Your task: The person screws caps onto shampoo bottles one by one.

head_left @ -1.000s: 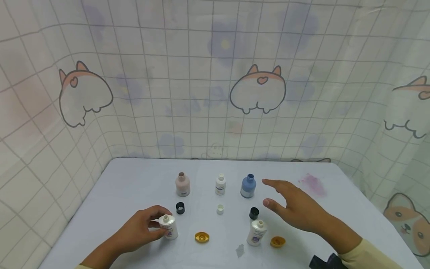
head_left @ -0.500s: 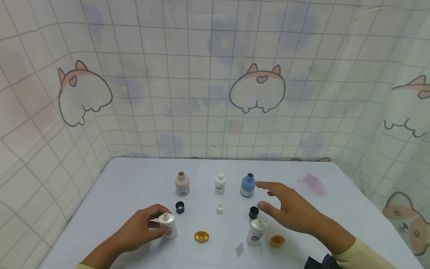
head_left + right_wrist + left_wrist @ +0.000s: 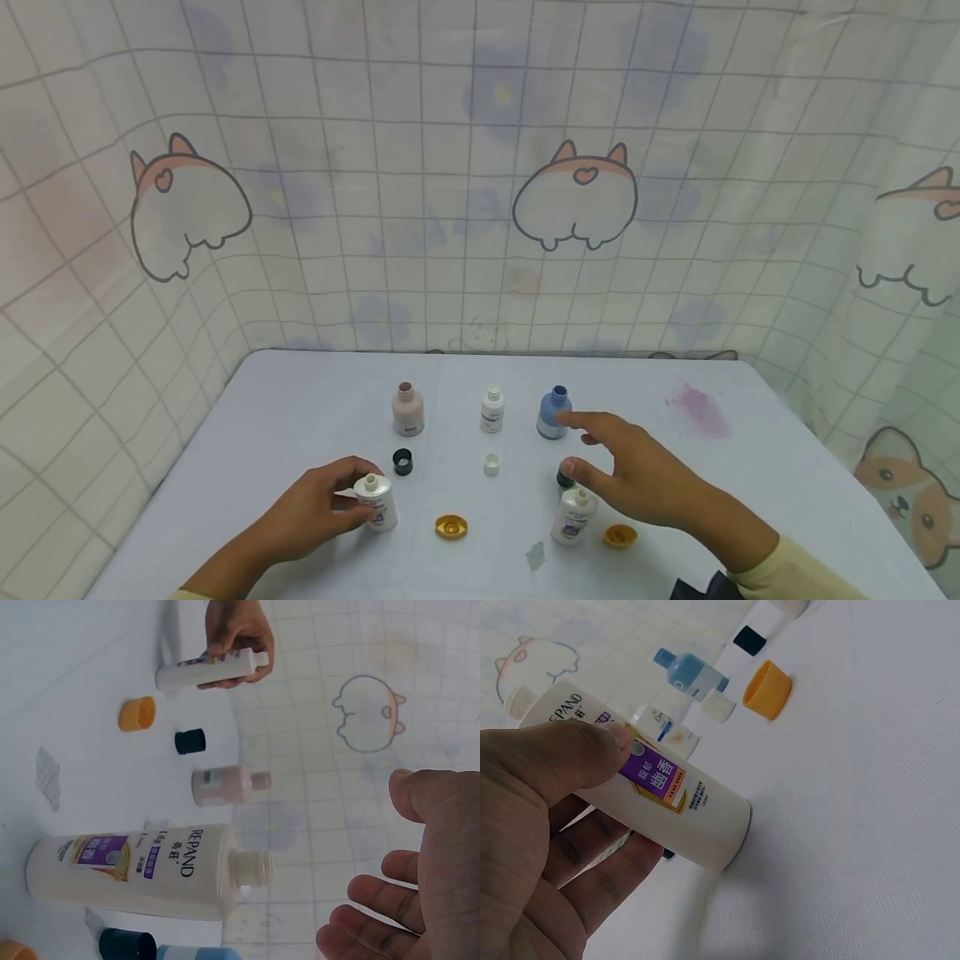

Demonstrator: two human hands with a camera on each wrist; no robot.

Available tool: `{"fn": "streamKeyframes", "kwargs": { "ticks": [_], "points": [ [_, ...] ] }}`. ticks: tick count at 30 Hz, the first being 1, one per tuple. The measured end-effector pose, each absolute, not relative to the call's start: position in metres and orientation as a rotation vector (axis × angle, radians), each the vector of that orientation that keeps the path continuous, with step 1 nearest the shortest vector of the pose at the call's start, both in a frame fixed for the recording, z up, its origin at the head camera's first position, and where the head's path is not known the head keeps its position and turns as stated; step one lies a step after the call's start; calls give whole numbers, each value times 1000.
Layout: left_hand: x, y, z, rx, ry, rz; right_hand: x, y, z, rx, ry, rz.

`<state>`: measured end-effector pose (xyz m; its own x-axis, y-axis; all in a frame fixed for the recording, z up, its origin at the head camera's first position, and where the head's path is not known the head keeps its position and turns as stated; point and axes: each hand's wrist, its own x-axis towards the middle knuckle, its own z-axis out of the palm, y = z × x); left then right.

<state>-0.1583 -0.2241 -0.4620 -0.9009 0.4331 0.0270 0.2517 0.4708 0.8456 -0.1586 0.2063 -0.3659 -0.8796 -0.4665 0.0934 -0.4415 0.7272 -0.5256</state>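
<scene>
My left hand point(image 3: 318, 512) grips a capless white shampoo bottle point(image 3: 378, 507), thumb on one side and fingers on the other. Its purple label and base show in the left wrist view, the bottle point(image 3: 712, 825) standing on the table. Over the table at the right hovers my right hand point(image 3: 648, 475), fingers extended and nothing held. Its index fingertip overlaps the open blue bottle point(image 3: 551, 404) in the head view; whether they touch I cannot tell. The thumb partly hides a black cap point(image 3: 562, 482). Just below stands a second capless shampoo bottle point(image 3: 572, 525), large in the right wrist view.
Farther back are an open pink bottle point(image 3: 408, 412) and a small white bottle point(image 3: 492, 412). A black cap point(image 3: 402, 462), a white cap point(image 3: 491, 464) and two yellow caps, one left point(image 3: 451, 527) and one right point(image 3: 619, 536), lie on the table. A grey scrap point(image 3: 536, 556) lies near the front.
My right hand has moved left and slightly down, from beside the blue bottle to overlapping it and the black cap. The left hand and its bottle have stayed in place.
</scene>
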Motion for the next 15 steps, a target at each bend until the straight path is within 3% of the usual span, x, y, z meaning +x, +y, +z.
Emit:
{"fn": "streamKeyframes", "kwargs": {
  "ticks": [15],
  "points": [
    [-157, -224, -462, 575, 2506, 1424, -156, 194, -370, -810, 2777, -954]
  ]
}}
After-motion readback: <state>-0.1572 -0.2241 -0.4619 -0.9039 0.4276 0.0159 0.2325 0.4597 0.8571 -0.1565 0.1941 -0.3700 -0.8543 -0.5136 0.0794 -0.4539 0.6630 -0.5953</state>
